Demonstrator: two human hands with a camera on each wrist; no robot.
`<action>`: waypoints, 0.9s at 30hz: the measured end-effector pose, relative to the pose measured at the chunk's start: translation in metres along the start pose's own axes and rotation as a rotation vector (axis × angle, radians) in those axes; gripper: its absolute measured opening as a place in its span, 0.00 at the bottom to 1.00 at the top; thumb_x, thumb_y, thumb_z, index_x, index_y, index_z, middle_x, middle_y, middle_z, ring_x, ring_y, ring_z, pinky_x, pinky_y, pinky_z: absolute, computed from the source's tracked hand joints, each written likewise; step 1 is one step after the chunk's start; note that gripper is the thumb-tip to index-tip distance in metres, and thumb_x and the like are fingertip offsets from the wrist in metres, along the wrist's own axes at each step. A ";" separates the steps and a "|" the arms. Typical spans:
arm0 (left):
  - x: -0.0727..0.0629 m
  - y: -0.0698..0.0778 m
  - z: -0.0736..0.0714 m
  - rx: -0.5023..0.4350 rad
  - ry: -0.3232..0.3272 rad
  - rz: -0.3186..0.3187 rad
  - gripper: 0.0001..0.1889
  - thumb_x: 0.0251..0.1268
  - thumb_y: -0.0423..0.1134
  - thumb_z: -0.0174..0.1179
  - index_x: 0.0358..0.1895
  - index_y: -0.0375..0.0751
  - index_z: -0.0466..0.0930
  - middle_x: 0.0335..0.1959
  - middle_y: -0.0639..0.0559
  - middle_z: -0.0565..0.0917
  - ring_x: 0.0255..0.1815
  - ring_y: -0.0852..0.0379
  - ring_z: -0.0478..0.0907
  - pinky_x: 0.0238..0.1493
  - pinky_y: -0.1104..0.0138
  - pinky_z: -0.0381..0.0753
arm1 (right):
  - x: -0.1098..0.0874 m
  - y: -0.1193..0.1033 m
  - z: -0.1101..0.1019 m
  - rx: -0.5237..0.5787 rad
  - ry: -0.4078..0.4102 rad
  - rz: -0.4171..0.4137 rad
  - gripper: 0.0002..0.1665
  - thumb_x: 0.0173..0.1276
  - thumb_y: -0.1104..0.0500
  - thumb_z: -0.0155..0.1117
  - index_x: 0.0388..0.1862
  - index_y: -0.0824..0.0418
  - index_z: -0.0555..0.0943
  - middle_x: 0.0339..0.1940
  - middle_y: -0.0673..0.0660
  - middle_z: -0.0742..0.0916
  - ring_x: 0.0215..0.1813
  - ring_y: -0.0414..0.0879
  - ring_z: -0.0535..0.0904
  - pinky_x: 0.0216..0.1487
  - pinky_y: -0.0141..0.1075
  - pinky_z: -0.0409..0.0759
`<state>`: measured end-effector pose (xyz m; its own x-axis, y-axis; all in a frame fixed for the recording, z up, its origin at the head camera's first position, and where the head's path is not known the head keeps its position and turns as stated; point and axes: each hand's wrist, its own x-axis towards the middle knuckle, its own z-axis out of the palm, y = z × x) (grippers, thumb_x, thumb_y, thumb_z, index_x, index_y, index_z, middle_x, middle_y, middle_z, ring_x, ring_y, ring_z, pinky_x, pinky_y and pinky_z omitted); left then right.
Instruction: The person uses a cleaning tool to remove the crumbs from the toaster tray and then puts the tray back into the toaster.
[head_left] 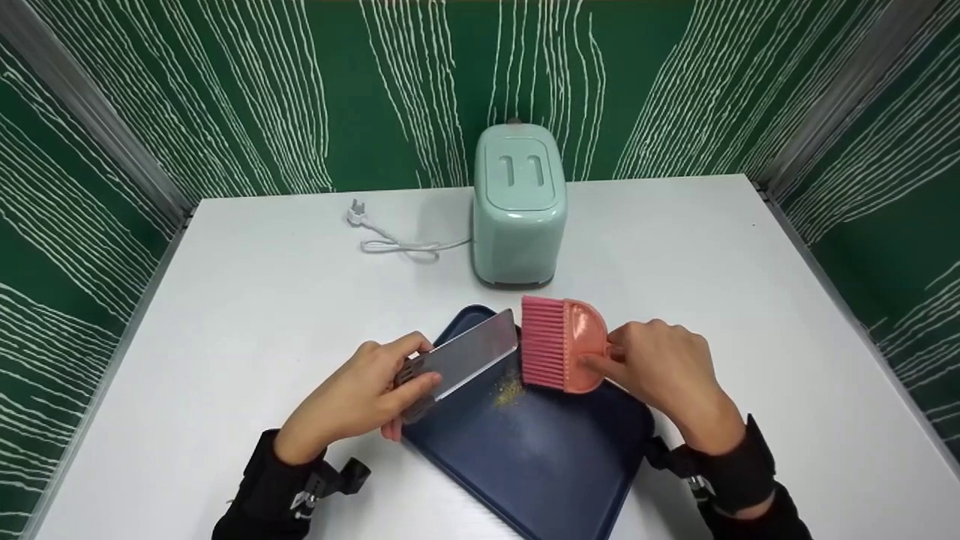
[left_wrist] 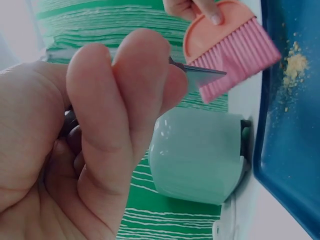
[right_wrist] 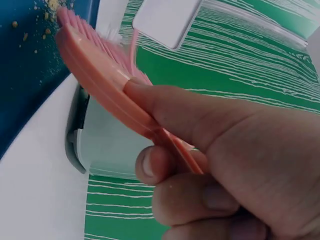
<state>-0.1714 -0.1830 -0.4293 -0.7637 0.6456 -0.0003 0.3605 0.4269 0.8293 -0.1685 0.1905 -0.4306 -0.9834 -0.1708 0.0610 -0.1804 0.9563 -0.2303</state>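
Observation:
My left hand (head_left: 375,394) grips a flat rectangular metal plate (head_left: 472,349), tilted above the dark blue tray (head_left: 555,457). Only a thin edge of the plate (left_wrist: 207,72) shows past the fingers in the left wrist view. In my right hand (head_left: 664,367) is a hand brush (head_left: 589,345) with an orange body and pink bristles; the thumb lies along its body in the right wrist view. The bristles point left, close to the plate's end. Yellowish crumbs (head_left: 508,390) lie in a small pile on the tray, below and between the plate and brush.
A mint green toaster (head_left: 517,240) stands on the white table (head_left: 262,300) behind the tray, with its white cord and plug (head_left: 356,214) to the left. Green walls (head_left: 375,90) with white lines enclose the table at the back and sides.

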 end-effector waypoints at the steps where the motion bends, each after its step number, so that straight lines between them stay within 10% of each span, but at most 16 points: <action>1: 0.000 0.000 0.000 0.002 0.000 -0.001 0.08 0.85 0.44 0.59 0.52 0.43 0.76 0.16 0.45 0.85 0.09 0.64 0.81 0.17 0.65 0.84 | 0.000 0.001 -0.002 0.010 -0.003 0.007 0.37 0.67 0.33 0.76 0.13 0.48 0.65 0.15 0.43 0.61 0.21 0.43 0.61 0.22 0.37 0.52; 16: 0.001 0.000 0.001 -0.005 0.020 -0.020 0.13 0.84 0.47 0.60 0.52 0.39 0.77 0.23 0.48 0.90 0.19 0.60 0.89 0.23 0.65 0.88 | -0.006 -0.014 -0.014 0.060 0.236 -0.032 0.34 0.69 0.35 0.75 0.14 0.49 0.70 0.11 0.43 0.64 0.18 0.42 0.60 0.22 0.35 0.50; 27: 0.000 0.002 0.000 -0.026 0.027 -0.035 0.08 0.84 0.43 0.60 0.50 0.42 0.76 0.22 0.49 0.89 0.18 0.61 0.88 0.22 0.58 0.89 | 0.001 -0.014 0.001 0.005 0.232 -0.033 0.35 0.70 0.35 0.75 0.13 0.49 0.69 0.10 0.44 0.66 0.16 0.44 0.64 0.20 0.36 0.52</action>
<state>-0.1704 -0.1818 -0.4275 -0.7895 0.6135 -0.0148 0.3200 0.4322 0.8431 -0.1667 0.1768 -0.4282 -0.9464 -0.1424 0.2898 -0.2131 0.9497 -0.2294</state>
